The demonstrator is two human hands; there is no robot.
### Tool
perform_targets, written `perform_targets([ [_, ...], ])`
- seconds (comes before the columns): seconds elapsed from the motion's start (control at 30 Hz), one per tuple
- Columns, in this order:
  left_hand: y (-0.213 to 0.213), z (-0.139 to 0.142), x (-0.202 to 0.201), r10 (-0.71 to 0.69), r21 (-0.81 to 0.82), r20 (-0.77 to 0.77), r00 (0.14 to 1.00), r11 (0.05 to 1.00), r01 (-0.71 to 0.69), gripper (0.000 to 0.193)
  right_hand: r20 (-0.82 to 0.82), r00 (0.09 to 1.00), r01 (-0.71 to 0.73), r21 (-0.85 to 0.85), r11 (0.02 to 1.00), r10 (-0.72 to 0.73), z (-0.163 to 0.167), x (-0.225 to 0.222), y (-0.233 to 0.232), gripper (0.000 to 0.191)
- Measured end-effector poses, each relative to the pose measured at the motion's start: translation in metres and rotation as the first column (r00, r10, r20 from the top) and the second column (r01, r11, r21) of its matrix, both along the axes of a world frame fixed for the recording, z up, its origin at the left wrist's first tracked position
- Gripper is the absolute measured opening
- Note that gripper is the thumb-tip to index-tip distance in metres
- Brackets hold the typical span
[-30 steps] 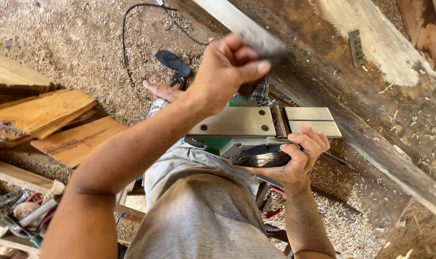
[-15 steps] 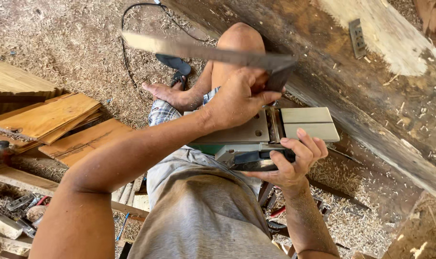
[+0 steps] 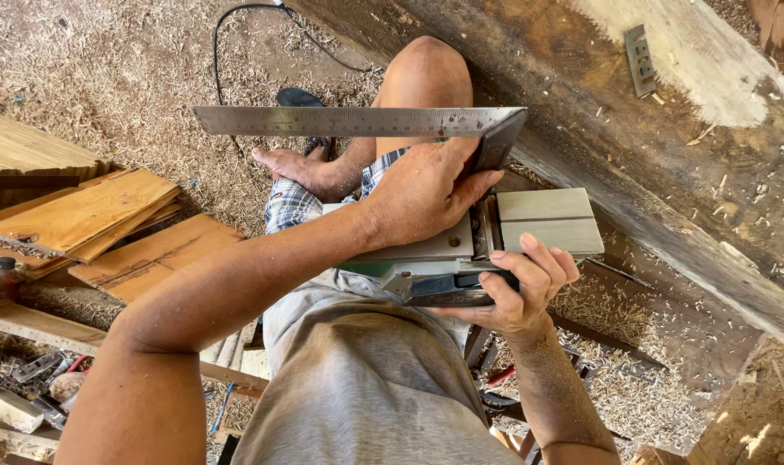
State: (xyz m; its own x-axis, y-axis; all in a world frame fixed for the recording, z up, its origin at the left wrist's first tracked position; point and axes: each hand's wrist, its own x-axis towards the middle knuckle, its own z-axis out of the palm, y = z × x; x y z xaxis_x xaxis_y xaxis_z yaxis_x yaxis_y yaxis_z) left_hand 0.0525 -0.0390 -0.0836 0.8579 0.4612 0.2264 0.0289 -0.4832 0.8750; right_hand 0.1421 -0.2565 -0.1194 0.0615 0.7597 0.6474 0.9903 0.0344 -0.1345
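Square (image 3: 357, 121): you hold this steel try square in your left hand (image 3: 426, 194), fingers closed around its dark stock (image 3: 496, 146) at the right-hand end. The long ruled blade runs level away from that hand toward your left, out over your raised knee (image 3: 426, 73), so its long axis lies crosswise to you. All of its free length sits on the far left side of the grip; nothing supports that end.

Directly under the left hand lies the electric planer (image 3: 461, 250), turned sole upward on your lap. The pale flat sole (image 3: 549, 220) shows just right of your left thumb, and the gap where the cutter sits is just beside the stock of the square. Whether the stock touches the sole cannot be told; your hand covers the meeting point.

Your right hand (image 3: 517, 288) cups the dark body of the planer from below, fingers curled up over its near edge, gripping it. This hand is beneath and slightly right of the left hand, close to it.

Relation that matters: the square stands above the planer with its blade parallel to the long side of the sole, and the left hand is the nearer one to both.

Beyond the hands, a heavy timber beam (image 3: 711, 215) runs diagonally. Cut boards (image 3: 82, 215) lie well off to your left on the shavings, and a black cord (image 3: 224, 52) trails away past the knee.
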Motion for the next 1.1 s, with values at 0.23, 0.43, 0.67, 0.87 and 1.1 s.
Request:
perform_targets([
  [0.23,0.0013,-0.0047,0.001,-0.036,0.053,0.007,0.999,0.998,0.035,0.031,0.008,0.999,-0.043,0.054,0.998,0.043,0.0043,0.0031,0.0066,0.08],
  [0.43,0.0043,-0.0039,0.0019,-0.052,0.041,0.011,0.999,0.998,0.051,0.032,0.002,1.0,-0.019,0.057,0.998,0.019,0.0054,0.0016,0.0074,0.077],
  [0.67,0.004,-0.0042,0.0017,-0.048,0.039,0.018,0.999,0.998,0.047,0.03,0.003,0.999,-0.035,0.065,0.997,0.034,0.0045,0.0021,0.0088,0.075],
  [0.87,0.0019,-0.0052,0.0022,-0.022,0.078,0.046,0.999,0.997,0.018,0.032,0.001,0.999,-0.042,0.044,0.998,0.042,0.0068,0.0015,0.0068,0.074],
  [1.1,0.0028,-0.005,-0.0001,-0.004,0.064,0.111,0.994,0.998,-0.003,0.036,-0.001,1.0,-0.027,0.007,1.0,0.027,0.007,0.0004,0.0049,0.077],
])
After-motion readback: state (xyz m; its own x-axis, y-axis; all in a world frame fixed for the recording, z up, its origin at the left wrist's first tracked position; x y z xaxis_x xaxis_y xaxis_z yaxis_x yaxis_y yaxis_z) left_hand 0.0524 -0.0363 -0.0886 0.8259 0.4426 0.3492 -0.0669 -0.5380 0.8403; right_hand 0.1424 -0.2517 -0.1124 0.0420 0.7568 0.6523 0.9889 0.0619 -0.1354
